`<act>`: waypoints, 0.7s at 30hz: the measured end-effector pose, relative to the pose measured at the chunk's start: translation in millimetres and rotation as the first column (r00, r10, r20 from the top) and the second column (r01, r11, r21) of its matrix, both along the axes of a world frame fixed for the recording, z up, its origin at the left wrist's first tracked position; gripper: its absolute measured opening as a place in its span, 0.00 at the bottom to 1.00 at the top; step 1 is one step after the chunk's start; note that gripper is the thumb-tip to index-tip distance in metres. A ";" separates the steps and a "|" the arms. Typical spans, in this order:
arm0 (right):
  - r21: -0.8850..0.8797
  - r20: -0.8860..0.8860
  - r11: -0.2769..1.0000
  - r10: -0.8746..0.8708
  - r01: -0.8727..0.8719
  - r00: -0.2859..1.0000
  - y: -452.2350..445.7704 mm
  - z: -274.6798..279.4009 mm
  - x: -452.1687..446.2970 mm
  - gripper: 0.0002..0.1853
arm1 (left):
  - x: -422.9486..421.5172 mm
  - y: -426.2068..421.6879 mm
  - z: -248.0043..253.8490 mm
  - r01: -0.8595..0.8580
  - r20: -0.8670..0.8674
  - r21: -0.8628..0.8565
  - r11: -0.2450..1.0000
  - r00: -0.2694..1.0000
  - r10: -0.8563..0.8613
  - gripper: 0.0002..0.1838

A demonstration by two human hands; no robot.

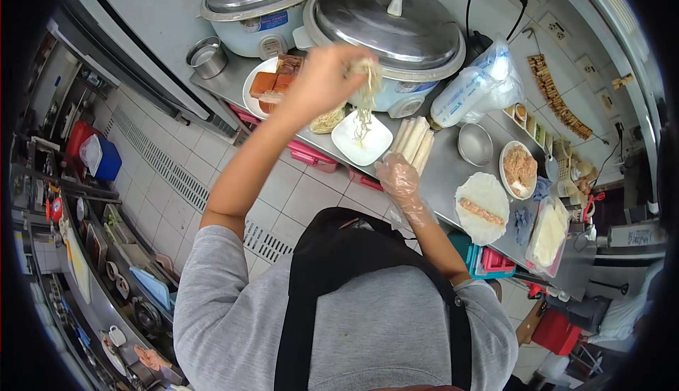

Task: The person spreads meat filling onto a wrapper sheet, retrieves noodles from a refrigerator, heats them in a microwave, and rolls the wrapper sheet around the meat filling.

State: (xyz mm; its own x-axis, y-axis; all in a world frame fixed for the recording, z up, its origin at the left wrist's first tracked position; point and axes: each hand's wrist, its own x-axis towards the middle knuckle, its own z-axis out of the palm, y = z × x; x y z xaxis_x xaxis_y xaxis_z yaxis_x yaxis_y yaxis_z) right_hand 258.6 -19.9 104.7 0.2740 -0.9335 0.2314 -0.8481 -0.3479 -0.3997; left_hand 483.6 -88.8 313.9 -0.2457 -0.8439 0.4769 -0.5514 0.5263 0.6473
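My left hand [332, 83], bare and slightly blurred, is raised over the counter with its fingers closed on a bunch of pale noodle-like strands [368, 90]. The strands hang down over a white square plate [362, 140], and their lower ends reach it. My right hand [399, 176] wears a clear plastic glove. Its curled fingers touch the near ends of several pale uncooked spring rolls [414, 142], stacked side by side on the counter; how firmly it grips cannot be seen. Partly behind my left arm lies a bag of similar strands [328, 121].
Two rice cookers [385, 26] line the back. A plate of brown blocks [272, 83] sits left. To the right are a metal bowl [475, 144], a wrapper with filling [482, 210], a bowl of minced filling [520, 169], a wrapper stack [548, 235] and a plastic bag [481, 83].
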 end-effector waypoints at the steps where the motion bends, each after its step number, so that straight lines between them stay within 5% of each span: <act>1: -0.022 0.035 1.000 -0.007 0.008 0.999 -1.8 0.4 -6.0 0.15 | -7.1 -8.2 -31.6 0.019 0.028 0.040 0.999 0.999 -0.020 0.17; 7: -0.007 0.138 1.000 -0.018 0.019 0.990 -13.7 10.4 -26.1 0.14 | -33.7 -22.6 -172.8 0.012 0.188 0.322 0.947 0.979 -0.077 0.22; 11: 0.034 0.184 0.999 -0.003 -0.003 0.983 -20.9 13.0 -35.8 0.13 | -20.7 -20.5 -186.5 -0.053 0.053 0.343 0.938 0.998 0.037 0.20; 14: 0.050 0.214 0.998 0.024 -0.036 0.977 -26.9 10.6 -39.0 0.13 | 5.9 -27.1 -173.0 -0.312 0.030 0.345 0.885 0.946 0.322 0.17; 16: 0.079 0.216 0.996 0.033 -0.051 0.976 -32.3 18.8 -33.5 0.13 | 24.8 -40.0 -173.5 -0.576 0.226 -0.235 0.783 0.752 0.620 0.16; 19: 0.108 0.209 0.991 0.059 -0.083 0.976 -40.1 30.0 -20.4 0.12 | 64.8 -74.8 -233.8 -0.468 0.408 -0.112 0.876 0.782 0.470 0.18; 20: 0.105 0.203 0.989 0.079 -0.102 0.976 -44.3 32.3 -15.2 0.12 | 69.6 -79.4 -235.8 -0.370 0.382 0.078 0.926 0.869 0.316 0.18; 21: 0.098 0.201 0.988 0.094 -0.115 0.975 -48.5 33.6 -9.9 0.12 | 70.5 -80.5 -239.6 -0.382 0.378 0.072 0.921 0.865 0.330 0.18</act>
